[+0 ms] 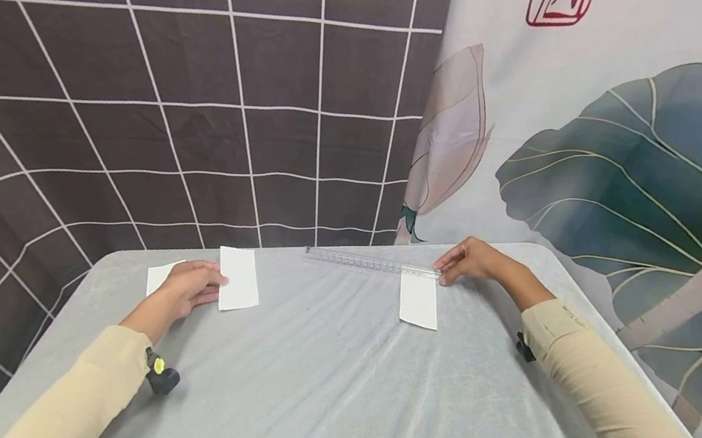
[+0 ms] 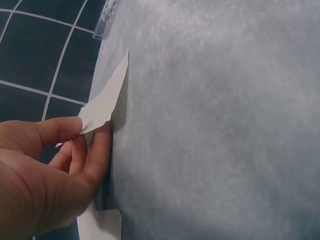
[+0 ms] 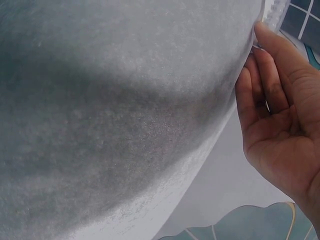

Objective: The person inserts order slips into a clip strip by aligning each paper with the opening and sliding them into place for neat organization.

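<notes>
A small white paper rectangle (image 1: 239, 276) is pinched at its edge between the thumb and fingers of my left hand (image 1: 190, 285). In the left wrist view this paper (image 2: 106, 102) tilts up off the cloth. Partly behind the left hand lies a second white paper (image 1: 160, 276). My right hand (image 1: 470, 260) pinches the right end of a clear plastic ruler (image 1: 356, 258), which slants across the back of the table. Under that end of the ruler is a third white paper (image 1: 418, 301). The right wrist view shows only a bit of the ruler (image 3: 275, 17) by the fingertips.
A pale grey cloth covers the table (image 1: 295, 399), with soft creases toward the front. Behind its back edge hangs a dark curtain with a white grid (image 1: 205, 142). A white cloth with a leaf print (image 1: 641, 171) hangs at the right.
</notes>
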A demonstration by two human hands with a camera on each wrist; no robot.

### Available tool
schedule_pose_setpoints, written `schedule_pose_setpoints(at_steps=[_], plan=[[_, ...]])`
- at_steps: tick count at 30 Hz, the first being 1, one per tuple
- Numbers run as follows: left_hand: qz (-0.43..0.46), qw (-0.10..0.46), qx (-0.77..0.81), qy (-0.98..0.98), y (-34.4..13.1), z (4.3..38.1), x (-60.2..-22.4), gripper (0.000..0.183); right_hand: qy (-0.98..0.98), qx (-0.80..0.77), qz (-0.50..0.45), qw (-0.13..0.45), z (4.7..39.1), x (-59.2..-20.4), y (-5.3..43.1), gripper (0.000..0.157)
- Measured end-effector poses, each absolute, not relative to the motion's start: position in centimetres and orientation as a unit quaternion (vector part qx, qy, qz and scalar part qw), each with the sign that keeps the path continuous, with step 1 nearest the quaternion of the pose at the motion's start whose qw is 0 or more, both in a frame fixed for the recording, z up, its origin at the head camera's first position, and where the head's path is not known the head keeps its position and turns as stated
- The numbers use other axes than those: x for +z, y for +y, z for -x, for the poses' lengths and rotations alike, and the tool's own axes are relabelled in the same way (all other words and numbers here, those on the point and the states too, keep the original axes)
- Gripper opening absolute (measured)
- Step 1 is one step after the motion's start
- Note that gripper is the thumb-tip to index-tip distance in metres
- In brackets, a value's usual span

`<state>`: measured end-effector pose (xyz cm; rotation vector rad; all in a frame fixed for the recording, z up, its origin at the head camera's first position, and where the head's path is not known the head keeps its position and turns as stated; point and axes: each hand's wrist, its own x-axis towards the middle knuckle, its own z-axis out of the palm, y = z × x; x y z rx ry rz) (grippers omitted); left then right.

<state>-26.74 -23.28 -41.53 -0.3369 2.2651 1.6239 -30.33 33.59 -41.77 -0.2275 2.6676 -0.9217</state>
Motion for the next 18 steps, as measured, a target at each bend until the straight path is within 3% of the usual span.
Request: schedule_pose_setpoints(at_steps=[18], plan=[[0.107, 0.194, 0.581, 0.783, -23.95, 27.18, -42.14, 0.064, 0.932, -0.32, 0.076, 0.156, 30.19, -41.49, 33.46, 0.036]])
